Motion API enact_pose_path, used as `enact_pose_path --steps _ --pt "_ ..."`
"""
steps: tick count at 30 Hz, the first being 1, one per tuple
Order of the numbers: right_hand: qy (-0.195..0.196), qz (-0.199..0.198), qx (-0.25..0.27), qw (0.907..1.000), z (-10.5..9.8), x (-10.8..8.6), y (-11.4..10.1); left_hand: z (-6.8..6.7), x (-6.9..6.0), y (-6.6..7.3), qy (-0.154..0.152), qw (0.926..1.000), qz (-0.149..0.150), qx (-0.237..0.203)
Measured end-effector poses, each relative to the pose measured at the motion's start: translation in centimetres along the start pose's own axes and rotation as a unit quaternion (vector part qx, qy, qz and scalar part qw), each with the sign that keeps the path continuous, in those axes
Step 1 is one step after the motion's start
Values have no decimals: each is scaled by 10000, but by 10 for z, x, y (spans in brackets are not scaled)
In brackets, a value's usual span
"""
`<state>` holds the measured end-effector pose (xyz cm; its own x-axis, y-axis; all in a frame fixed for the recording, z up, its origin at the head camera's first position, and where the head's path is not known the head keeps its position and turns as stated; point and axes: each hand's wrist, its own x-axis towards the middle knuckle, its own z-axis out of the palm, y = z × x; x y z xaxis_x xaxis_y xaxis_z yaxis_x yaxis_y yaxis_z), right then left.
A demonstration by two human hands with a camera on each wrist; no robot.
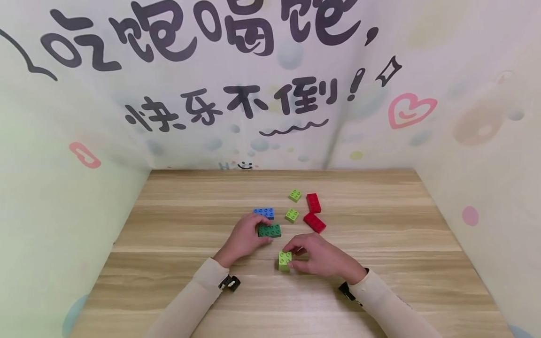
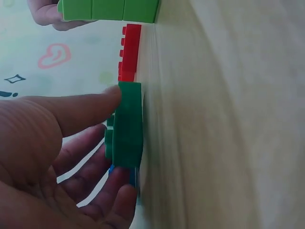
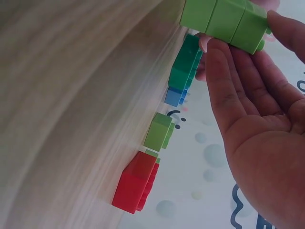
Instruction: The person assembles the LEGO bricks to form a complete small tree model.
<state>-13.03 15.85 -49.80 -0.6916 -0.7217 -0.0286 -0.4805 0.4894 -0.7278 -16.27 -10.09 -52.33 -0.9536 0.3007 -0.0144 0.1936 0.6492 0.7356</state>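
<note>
My left hand holds a dark green toy building brick between thumb and fingers, studs up, at the table surface. The left wrist view shows the thumb at one end of this brick and the fingers about the other. To the right and nearer, my right hand grips an upright stack of light green bricks near its top. Three stacked sections of it show in the right wrist view. Whether its base touches the table cannot be told. Just behind the dark green brick lies a blue brick, partly covered by the left hand.
Two small light green bricks lie apart behind the hands. To their right are two red bricks, close together at an angle. The wood-grain table meets printed walls at the back and both sides.
</note>
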Motion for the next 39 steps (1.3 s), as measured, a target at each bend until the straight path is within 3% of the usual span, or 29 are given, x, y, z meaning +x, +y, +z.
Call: enact_pose_path --steps 13,31,39 --pt "-73 147 62 9998 -1 0 -4 -2 -3 -2 -440 9989 -131 85" --pt "-137 59 117 9998 -2 3 -8 -22 -24 8 -463 9951 -199 -849" --pt "-130 77 129 9998 -2 3 -7 -31 -36 14 -570 9894 84 -1336"
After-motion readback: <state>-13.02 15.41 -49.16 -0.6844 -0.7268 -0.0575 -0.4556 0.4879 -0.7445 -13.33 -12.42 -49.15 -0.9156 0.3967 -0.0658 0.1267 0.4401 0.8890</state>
